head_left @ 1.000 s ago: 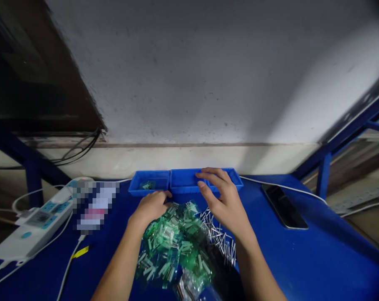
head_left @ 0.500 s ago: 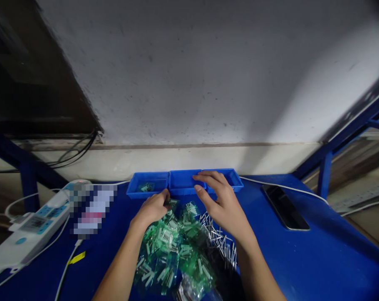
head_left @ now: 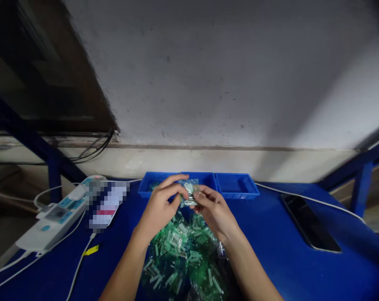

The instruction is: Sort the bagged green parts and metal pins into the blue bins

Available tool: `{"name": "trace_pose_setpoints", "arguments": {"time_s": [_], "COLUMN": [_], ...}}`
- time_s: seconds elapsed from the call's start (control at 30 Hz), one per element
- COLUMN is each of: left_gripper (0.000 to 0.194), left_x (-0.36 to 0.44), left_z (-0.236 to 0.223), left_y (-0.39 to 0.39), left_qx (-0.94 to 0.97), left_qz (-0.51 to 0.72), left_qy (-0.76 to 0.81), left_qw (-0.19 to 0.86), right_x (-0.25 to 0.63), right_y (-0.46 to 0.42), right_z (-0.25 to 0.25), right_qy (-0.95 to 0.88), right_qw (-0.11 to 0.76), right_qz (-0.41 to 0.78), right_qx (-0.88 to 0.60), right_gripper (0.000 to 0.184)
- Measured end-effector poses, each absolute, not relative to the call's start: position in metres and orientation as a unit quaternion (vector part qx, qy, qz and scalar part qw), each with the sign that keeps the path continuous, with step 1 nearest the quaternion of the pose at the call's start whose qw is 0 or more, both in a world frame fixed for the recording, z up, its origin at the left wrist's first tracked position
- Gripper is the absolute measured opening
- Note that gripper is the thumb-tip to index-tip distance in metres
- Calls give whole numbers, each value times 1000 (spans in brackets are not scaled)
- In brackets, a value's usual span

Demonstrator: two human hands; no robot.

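Between my two hands, above the front of the blue trays, is a small clear plastic bag [head_left: 189, 187] with shiny pieces inside. My right hand [head_left: 215, 209] pinches its right side between thumb and fingers. On the other side, my left hand [head_left: 162, 205] has its thumb and forefinger closed at the bag's left edge, the other fingers bent above. Below the hands lies a pile of small green-tinted bags [head_left: 180, 246] holding pale strips and metal pieces. The right forearm hides most of the loose metal pins.
Joined blue trays [head_left: 238, 195] stand along the wall; the left one has a small bag in it. A black phone [head_left: 310, 223] lies to the right. A white power strip [head_left: 56, 217], a blurred-out phone [head_left: 109, 205] and white cables are on the left.
Both hands have come together over the pile and now hold a small bag. My right hand has left the trays and closed. The view has shifted, moving the trays rightward.
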State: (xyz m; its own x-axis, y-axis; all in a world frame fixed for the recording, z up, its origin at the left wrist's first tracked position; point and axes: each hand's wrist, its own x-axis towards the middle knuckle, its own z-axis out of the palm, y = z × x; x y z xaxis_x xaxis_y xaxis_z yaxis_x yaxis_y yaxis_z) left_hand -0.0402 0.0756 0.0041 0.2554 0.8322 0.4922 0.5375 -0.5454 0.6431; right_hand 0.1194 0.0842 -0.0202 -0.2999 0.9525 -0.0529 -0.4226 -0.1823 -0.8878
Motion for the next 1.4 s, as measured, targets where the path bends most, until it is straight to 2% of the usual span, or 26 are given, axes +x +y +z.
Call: {"name": "trace_pose_setpoints", "arguments": {"time_s": [0.17,0.23,0.3,0.4,0.43,0.5,0.6,0.7,0.8,0.9,1.0,1.1,1.17,1.23,1.4], "left_gripper": [24,18,25,54,56,42,20,13,11,15,20,21,15,14,54], "left_x": [-36,-34,-33,-33,-32,-30,-24,-16,-8,-3,0,2,2,1,-8], "left_z": [3,6,7,6,5,4,5,7,12,20,28,34,36,38,41], "left_y": [75,72,68,63,63,62,63,63,56,45,34,24,19,16,17], "left_qx": [764,751,725,662,642,626,636,640,668,732,785,803,798,781,698], "left_qz": [390,372,372,410,425,435,457,511,551,543,522,511,513,518,542], "left_qy": [459,460,447,447,457,473,467,478,472,408,334,301,315,346,372], "left_qw": [231,295,370,441,445,441,411,317,165,49,-20,-51,-28,49,283], "right_x": [132,139,144,147,147,146,146,150,157,163,165,163,161,158,157], "right_y": [83,77,69,59,58,58,62,64,60,50,39,30,24,19,10], "right_z": [-14,-5,4,15,16,15,13,16,26,37,45,48,49,50,52], "right_qy": [-457,-493,-549,-627,-641,-655,-665,-660,-650,-640,-645,-670,-686,-693,-734], "right_qw": [572,585,587,577,573,563,543,520,503,511,534,548,553,567,565], "right_qz": [551,491,433,366,355,341,320,345,389,392,356,314,292,255,154], "right_qx": [-400,-416,-408,-374,-367,-371,-401,-418,-415,-419,-415,-389,-372,-365,-344], "right_gripper": [12,8,1,14,16,20,21,18,20,34,41,34,25,19,25]}}
